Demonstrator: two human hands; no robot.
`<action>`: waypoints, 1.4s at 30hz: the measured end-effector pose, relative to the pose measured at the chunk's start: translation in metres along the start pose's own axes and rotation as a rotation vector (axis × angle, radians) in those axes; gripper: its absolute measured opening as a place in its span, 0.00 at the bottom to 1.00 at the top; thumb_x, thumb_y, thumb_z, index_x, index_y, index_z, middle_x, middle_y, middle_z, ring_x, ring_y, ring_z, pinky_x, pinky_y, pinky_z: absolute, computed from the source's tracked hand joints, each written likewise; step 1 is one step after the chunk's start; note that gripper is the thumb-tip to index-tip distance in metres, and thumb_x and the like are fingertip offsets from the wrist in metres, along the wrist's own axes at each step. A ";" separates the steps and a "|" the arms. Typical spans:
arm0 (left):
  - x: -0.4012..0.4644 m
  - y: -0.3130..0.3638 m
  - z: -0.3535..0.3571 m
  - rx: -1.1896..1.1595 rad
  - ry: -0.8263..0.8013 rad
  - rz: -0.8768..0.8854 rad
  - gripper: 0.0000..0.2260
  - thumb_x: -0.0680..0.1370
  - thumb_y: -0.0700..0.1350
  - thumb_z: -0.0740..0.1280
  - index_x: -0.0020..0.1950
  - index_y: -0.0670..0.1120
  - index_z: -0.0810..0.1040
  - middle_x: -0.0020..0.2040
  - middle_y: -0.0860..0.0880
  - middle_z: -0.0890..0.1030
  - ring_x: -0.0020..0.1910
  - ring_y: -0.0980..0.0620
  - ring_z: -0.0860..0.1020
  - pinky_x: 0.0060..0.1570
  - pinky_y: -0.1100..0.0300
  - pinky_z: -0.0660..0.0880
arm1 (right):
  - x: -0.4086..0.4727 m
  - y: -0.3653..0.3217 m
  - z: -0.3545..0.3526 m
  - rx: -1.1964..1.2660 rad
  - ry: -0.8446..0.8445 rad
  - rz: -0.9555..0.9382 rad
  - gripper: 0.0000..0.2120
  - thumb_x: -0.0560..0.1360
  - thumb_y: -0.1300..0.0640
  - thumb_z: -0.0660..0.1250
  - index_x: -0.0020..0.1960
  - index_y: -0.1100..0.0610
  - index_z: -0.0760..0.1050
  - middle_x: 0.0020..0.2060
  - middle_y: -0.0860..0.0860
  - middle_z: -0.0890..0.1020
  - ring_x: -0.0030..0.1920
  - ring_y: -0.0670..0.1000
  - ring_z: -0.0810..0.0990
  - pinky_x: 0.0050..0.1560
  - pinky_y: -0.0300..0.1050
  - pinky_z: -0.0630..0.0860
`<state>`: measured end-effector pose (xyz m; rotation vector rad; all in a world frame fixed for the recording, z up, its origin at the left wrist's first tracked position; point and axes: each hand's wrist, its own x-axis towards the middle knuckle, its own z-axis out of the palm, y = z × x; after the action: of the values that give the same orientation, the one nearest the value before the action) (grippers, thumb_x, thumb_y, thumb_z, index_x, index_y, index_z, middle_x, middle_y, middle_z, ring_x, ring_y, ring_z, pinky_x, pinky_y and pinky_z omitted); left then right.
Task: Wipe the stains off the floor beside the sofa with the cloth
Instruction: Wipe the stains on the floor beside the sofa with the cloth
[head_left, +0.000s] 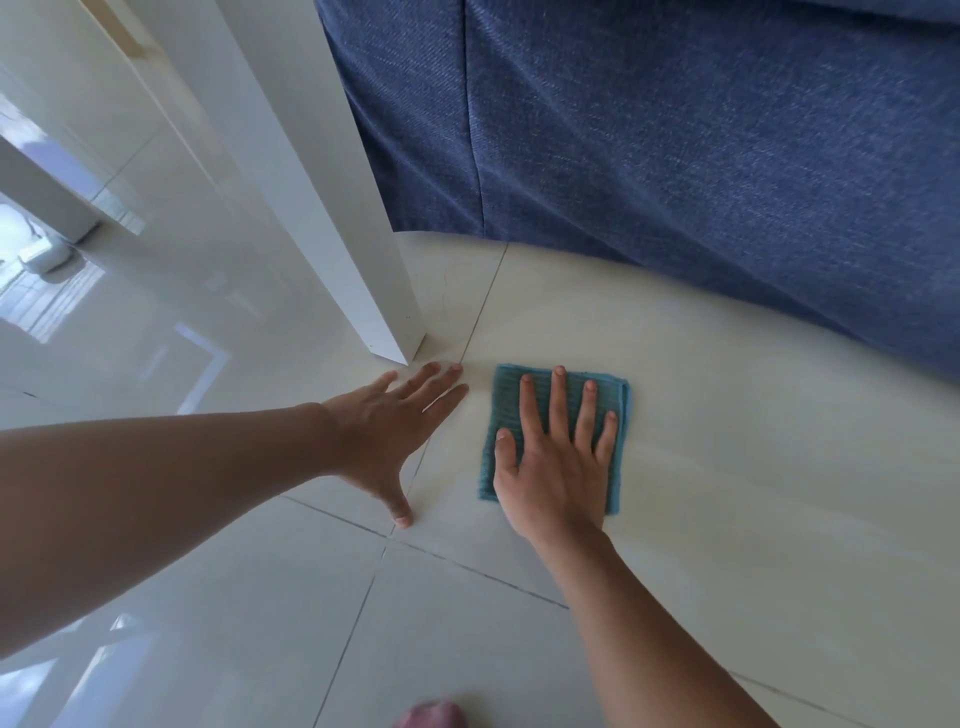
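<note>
A folded teal cloth (506, 400) lies flat on the pale tiled floor (727, 467), just in front of the blue fabric sofa (675, 145). My right hand (558, 457) presses down on the cloth with the palm flat and fingers spread. My left hand (395, 426) rests flat on the bare floor to the left of the cloth, fingers apart, holding nothing. Its fingertips lie close to the foot of a white panel. No clear stain shows on the tiles around the cloth; faint thin marks run near the grout line above it.
A white furniture panel (332, 234) stands on the floor left of the sofa, its corner just above my left fingers. Glossy tiles stretch away to the left, with a small white object (44, 257) far off. A knee or toe (431, 717) shows at the bottom edge.
</note>
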<state>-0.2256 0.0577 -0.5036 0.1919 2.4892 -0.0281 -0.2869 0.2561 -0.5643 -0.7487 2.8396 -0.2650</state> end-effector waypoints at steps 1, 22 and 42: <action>-0.001 -0.001 0.000 -0.022 0.000 0.001 0.70 0.57 0.76 0.71 0.78 0.45 0.31 0.79 0.45 0.32 0.78 0.47 0.34 0.76 0.48 0.42 | -0.002 -0.005 0.001 0.009 0.005 -0.004 0.31 0.80 0.40 0.47 0.81 0.47 0.51 0.82 0.52 0.50 0.81 0.61 0.44 0.78 0.64 0.41; 0.044 0.038 -0.019 0.051 0.039 0.100 0.65 0.61 0.78 0.66 0.78 0.47 0.30 0.78 0.46 0.28 0.77 0.43 0.31 0.75 0.36 0.44 | -0.062 0.171 -0.025 -0.031 0.076 0.422 0.34 0.77 0.37 0.47 0.81 0.47 0.54 0.81 0.49 0.54 0.80 0.58 0.51 0.78 0.64 0.46; -0.015 0.001 0.014 -0.043 0.043 0.022 0.55 0.68 0.79 0.56 0.80 0.49 0.34 0.79 0.50 0.30 0.77 0.51 0.32 0.77 0.43 0.44 | 0.057 0.073 -0.028 -0.046 -0.027 0.254 0.31 0.80 0.38 0.42 0.81 0.45 0.42 0.82 0.50 0.41 0.80 0.61 0.37 0.76 0.66 0.34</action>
<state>-0.2051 0.0559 -0.5060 0.2036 2.5277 0.0396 -0.3757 0.2933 -0.5613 -0.3889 2.8827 -0.1500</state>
